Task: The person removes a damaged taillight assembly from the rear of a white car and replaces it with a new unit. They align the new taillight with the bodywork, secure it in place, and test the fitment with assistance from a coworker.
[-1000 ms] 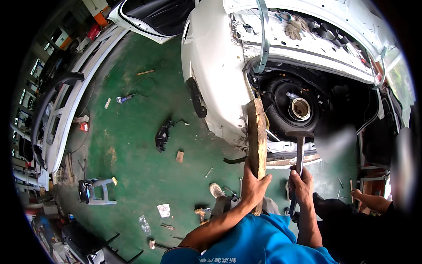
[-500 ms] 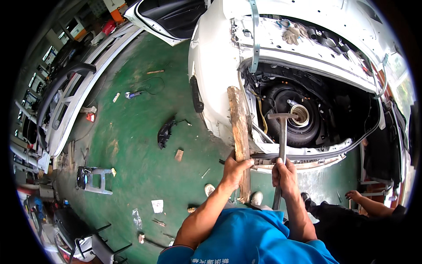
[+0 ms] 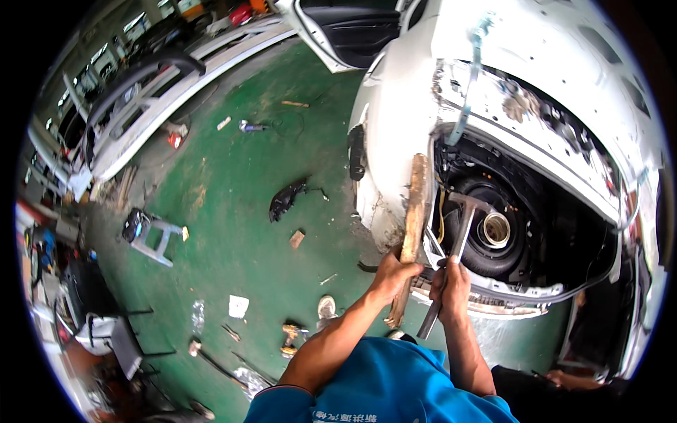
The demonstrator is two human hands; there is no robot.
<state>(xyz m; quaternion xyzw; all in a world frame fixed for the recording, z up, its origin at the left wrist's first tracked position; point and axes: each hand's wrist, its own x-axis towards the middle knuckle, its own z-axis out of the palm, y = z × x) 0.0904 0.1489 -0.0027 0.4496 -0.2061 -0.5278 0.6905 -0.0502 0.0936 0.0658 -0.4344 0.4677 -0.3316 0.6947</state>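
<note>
Note, nearest, the left hand (image 3: 390,280), closed around the lower part of a rough brown wooden beam (image 3: 414,224), and the right hand (image 3: 453,283), closed around the handle of a grey metal hammer (image 3: 462,236). Locate the beam top before the white car body (image 3: 396,120), contact not discernible; hammer head in line with the black spare tyre (image 3: 486,265) beyond. Beware of thumb injury from a misaimed swing, or car body damage from a slackened left grip. Compared with half a second earlier: view turned, beam and hammer leaning farther right, hands closer together.
</note>
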